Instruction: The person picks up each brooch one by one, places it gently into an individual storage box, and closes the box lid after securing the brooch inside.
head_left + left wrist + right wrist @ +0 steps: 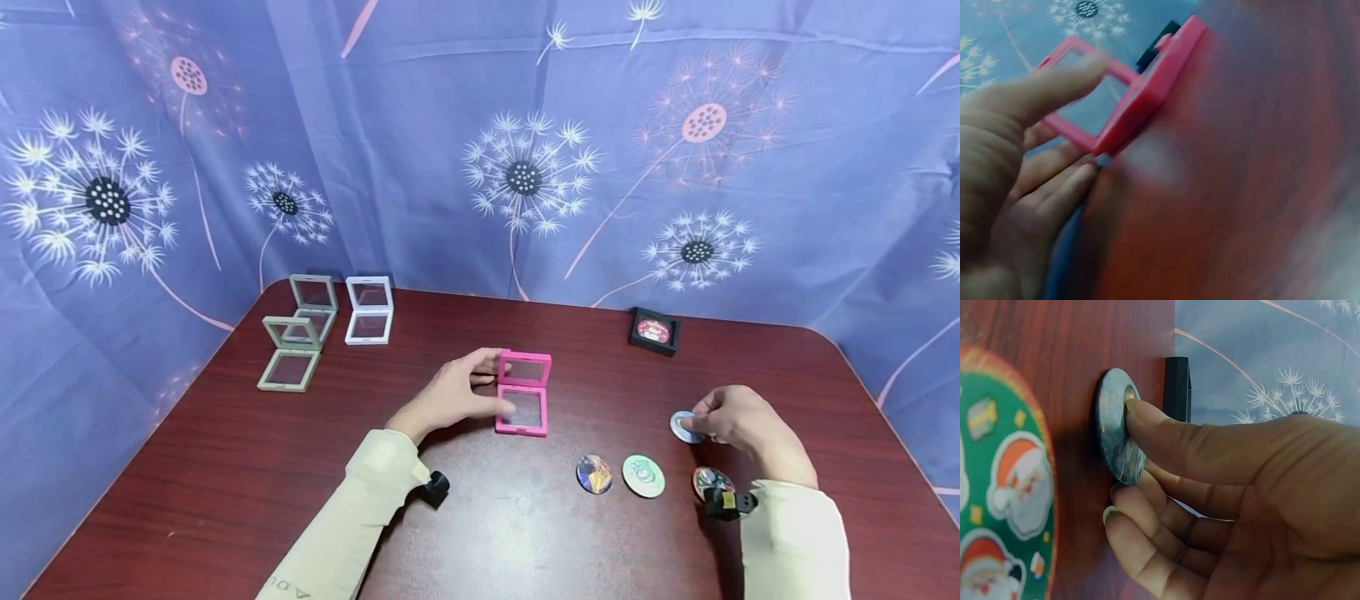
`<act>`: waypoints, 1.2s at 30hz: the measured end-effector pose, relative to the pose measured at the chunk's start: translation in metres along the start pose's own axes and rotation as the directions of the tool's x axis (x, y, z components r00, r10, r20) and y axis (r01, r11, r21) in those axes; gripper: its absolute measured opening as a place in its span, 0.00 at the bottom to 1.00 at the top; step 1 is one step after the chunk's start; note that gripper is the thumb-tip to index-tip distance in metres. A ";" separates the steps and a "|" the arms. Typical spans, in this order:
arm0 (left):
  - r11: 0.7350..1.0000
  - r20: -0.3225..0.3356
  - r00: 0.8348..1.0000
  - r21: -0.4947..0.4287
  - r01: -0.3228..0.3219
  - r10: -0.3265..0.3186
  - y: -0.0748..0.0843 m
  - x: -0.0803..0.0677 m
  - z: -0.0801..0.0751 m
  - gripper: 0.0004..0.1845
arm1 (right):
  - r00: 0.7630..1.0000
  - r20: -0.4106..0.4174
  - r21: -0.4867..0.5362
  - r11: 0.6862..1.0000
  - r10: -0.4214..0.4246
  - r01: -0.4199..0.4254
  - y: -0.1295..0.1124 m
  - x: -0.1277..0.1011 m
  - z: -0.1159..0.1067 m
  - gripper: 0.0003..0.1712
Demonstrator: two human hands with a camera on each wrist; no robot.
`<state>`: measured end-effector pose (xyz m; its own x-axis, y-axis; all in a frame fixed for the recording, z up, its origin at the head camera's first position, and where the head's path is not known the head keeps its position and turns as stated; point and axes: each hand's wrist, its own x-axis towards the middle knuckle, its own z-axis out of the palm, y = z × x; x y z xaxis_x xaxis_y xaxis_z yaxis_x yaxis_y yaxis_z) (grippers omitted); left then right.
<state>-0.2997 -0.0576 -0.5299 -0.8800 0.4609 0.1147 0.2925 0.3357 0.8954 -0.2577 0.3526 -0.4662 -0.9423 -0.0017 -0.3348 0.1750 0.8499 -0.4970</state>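
A pink square display case [522, 393] stands open at the table's middle, its clear-windowed lid raised. My left hand [491, 385] holds it by its left edge, with one finger on the lid and the thumb at the base. In the left wrist view the pink case [1141, 94] is blurred beside my fingers [1054, 187]. My right hand [697, 425] pinches a pale blue round badge [682, 427] that is tipped up off the table at the right. The right wrist view shows a finger pressed on the badge [1116, 428], with the other fingers [1147, 550] curled under it.
Three more round badges [594, 474] [643, 476] [711, 482] lie near the front right; the green Santa badge [1004, 487] is next to my right hand. A black case [654, 331] sits at the back right. Grey-green cases [291, 354] and a white case [369, 310] stand open at the back left.
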 end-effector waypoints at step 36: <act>0.998 0.079 0.997 0.068 0.018 -0.023 -0.003 -0.004 0.001 0.52 | 1.000 0.010 0.228 0.974 0.009 -0.011 -0.006 0.007 0.008 0.07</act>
<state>-0.2962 -0.0593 -0.5333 -0.8542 0.5166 0.0596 0.3018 0.3991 0.8658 -0.2630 0.3431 -0.4715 -0.9379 0.0004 -0.3470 0.2455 0.7075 -0.6627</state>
